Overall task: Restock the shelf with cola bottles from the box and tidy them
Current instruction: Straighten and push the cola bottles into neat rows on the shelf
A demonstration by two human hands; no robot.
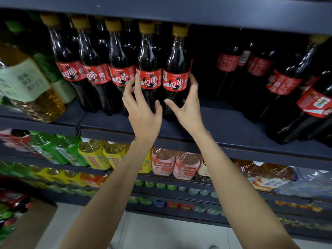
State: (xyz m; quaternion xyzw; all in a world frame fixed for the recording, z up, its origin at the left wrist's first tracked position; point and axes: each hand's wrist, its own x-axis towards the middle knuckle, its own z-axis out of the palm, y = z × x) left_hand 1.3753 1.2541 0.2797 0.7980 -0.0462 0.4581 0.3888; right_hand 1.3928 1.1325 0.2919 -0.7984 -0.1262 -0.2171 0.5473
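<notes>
A row of dark cola bottles with red labels and yellow caps stands at the front of the dark shelf (224,128). My left hand (142,114) holds the fourth cola bottle (149,56), with fingers on its left side at the label and the thumb across its front. My right hand (187,106) holds the fifth cola bottle (177,56), the last in the row, with fingers round its right side and the thumb on its lower front. More cola bottles (283,83) stand further right, past a dark gap. A cardboard box (30,229) sits on the floor at bottom left.
Large yellow tea bottles (30,83) and green bottles (46,67) stand left of the cola row. The upper shelf board (197,13) sits just above the caps. Lower shelves hold packs of green, yellow and pink drinks (163,164). Pale floor lies below.
</notes>
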